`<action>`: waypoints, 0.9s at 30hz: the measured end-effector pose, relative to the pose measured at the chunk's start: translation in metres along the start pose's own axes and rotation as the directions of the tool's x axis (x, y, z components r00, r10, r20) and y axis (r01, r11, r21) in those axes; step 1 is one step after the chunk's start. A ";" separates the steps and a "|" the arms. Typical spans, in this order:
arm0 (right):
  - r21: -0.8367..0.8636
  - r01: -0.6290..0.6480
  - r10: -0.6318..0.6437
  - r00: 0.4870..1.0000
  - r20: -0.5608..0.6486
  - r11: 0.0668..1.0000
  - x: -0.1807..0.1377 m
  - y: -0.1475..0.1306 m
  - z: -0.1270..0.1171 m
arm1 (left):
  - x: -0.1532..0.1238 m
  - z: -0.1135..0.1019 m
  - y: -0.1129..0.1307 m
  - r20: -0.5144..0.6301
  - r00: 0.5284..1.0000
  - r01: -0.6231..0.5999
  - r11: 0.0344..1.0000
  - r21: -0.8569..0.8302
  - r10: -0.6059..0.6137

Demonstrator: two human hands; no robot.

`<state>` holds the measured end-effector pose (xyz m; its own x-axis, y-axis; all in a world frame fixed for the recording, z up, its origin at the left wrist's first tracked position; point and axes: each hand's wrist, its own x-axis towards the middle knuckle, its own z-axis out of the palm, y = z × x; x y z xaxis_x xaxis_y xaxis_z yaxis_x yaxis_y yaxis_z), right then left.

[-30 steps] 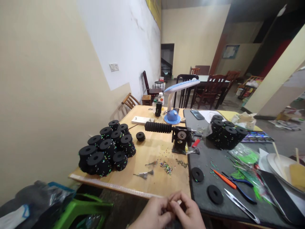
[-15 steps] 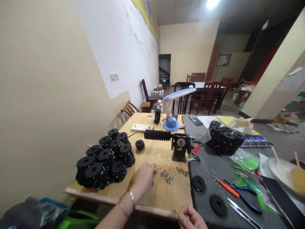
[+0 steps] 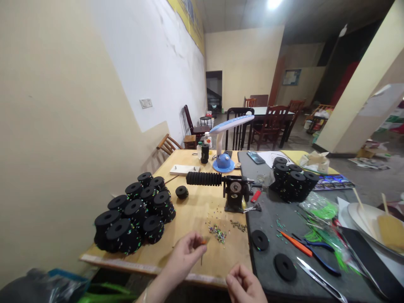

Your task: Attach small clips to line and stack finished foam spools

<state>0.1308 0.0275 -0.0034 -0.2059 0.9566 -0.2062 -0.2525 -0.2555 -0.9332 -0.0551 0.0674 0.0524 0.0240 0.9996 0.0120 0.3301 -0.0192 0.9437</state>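
My left hand (image 3: 186, 253) is raised over the wooden table (image 3: 195, 269), pinching a small orange-tipped item (image 3: 204, 242) with a thin metal pin hanging below it. My right hand (image 3: 243, 285) sits apart at the table's near edge, its fingers curled and nothing visible in them. Just beyond my left hand lies a small heap of coloured beads (image 3: 217, 232). Further left stand stacked black foam spools (image 3: 135, 212) flecked with coloured bits. A hand-crank winder (image 3: 235, 189) with a ribbed black grip (image 3: 203, 179) stands ahead of my hands.
To the right lies a grey mat (image 3: 268, 261) holding black foam discs (image 3: 259, 240), blue-handled pliers (image 3: 318, 261), and steel tweezers (image 3: 318, 280). More spools (image 3: 292, 183) stand behind them. A blue desk lamp (image 3: 223, 163) stands at the back. A wall runs along the left.
My left hand has lifted off the table, moved towards me, and now pinches the small orange-tipped item. My right hand stays near the table edge. The view has shifted slightly.
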 end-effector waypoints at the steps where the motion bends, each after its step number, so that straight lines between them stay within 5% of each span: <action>1: -0.002 0.018 -0.018 1.000 -0.004 1.000 0.000 -0.002 0.004 | -0.009 0.006 -0.001 0.009 0.999 0.054 0.992 -0.117 -0.053; 9: -0.076 0.044 -0.048 0.998 -0.043 0.996 0.000 0.001 0.014 | -0.048 0.047 -0.017 0.026 0.965 0.254 0.904 -0.343 -0.261; 27: -0.174 0.047 -0.055 0.998 -0.040 0.984 -0.008 -0.005 0.009 | -0.059 0.066 -0.020 0.052 0.961 0.272 0.895 -0.355 -0.271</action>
<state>0.1256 0.0203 0.0056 -0.1537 0.9741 -0.1661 -0.0933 -0.1817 -0.9789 -0.0012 0.0077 0.0109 -0.0175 0.9650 -0.2618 -0.0327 0.2612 0.9647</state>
